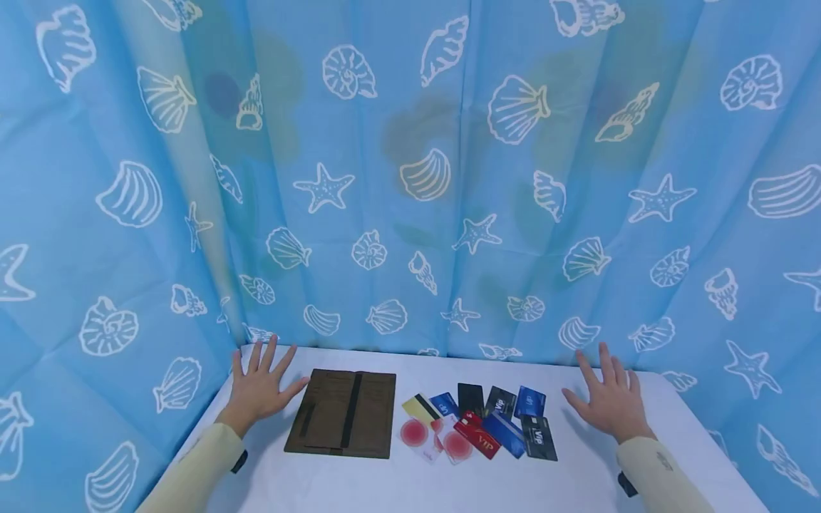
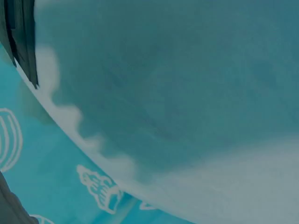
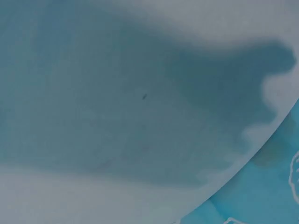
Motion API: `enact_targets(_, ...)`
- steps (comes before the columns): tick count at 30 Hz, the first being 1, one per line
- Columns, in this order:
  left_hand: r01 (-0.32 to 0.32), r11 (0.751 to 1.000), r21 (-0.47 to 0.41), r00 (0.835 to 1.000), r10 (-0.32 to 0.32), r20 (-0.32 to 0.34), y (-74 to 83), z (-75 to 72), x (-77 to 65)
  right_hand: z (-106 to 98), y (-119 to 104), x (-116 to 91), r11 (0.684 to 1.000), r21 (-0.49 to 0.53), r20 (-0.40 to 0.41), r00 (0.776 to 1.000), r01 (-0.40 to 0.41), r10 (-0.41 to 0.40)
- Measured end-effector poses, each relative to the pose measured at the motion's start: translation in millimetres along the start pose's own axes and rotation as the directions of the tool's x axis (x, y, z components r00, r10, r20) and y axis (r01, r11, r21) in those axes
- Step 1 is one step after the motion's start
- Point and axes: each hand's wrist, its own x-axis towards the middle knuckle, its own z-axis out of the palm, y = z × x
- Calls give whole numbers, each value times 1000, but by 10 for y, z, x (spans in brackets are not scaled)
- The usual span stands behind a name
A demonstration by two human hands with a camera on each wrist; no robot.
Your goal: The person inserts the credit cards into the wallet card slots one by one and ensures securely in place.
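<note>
My left hand [image 1: 258, 388] is held with fingers spread, left of a brown wallet [image 1: 375, 413] that lies unfolded with a dark band down its middle. To the right of the wallet lies a loose, overlapping group of cards: a red VIP card [image 1: 477, 436], blue cards [image 1: 530, 402], black cards [image 1: 539, 438], a yellow striped card [image 1: 420, 409] and white ones with pink-red circles [image 1: 414, 432]. Beyond the cards, my right hand [image 1: 611, 400] also has its fingers spread and holds nothing. Both wrist views show hand-shaped shadows on the white surface; neither hand itself is plainly visible there.
A white-covered table [image 1: 346, 484] carries the wallet and cards. Blue curtains [image 1: 398, 235] printed with white shells and starfish stand behind it and along both sides. The table's edge [image 3: 243, 163] shows in the right wrist view.
</note>
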Motion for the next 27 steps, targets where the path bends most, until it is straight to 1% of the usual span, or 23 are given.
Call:
enact_targets(3, -15, 1000, 1, 1000, 15, 5, 69, 17, -14, 25, -40, 4, 1000, 7, 9, 1000, 16, -16)
enact_targets(5, -31, 999, -22, 1000, 31, -2, 127, 3, -25, 49, -78, 15, 1000, 8, 10, 1000, 28, -28)
enact_targets(8, -59, 997, -56, 998, 58, -26, 205, -30, -30, 77, -154, 47, 998, 25, -13, 999, 52, -51)
enact_targets(10, -77, 994, -73, 997, 75, -30, 252, -52, -35, 96, -212, 73, 997, 34, -21, 998, 68, -67)
enact_targets(13, -96, 991, -88, 995, 95, -15, 316, -75, -52, 122, -301, 111, 994, 40, -34, 995, 100, -99)
enact_targets(19, -119, 977, -179, 990, 130, 52, 456, -68, -96, 78, -488, 152, 986, 32, -57, 985, 162, -161)
enact_targets(22, -130, 969, -209, 983, 154, 102, 511, -56, -112, 44, -583, 143, 982, 30, -66, 981, 186, -184)
enact_targets(25, -114, 964, -240, 970, 160, 182, 559, -53, -140, 35, -677, 137, 978, 35, -54, 978, 206, -204)
enact_targets(27, -78, 965, -252, 959, 142, 247, 572, -41, -166, 53, -745, 141, 974, 44, -43, 975, 220, -219)
